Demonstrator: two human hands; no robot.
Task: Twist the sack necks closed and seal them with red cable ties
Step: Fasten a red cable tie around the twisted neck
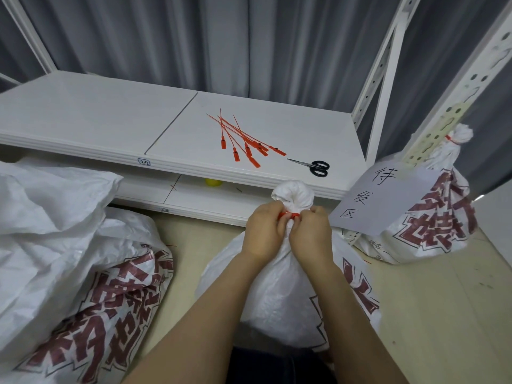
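The white sack (279, 286) stands on the floor at centre, a red cable tie (289, 215) around its twisted neck. The left hand (263, 231) and right hand (311, 234) pinch the tie with curled fingers. From the sack, spare ties (243, 139) lie on the shelf (83, 115) at 12 o'clock and scissors (315, 167) at 1. A tied sack (432, 217) stands at 2 o'clock and an open sack (69, 245) at 9.
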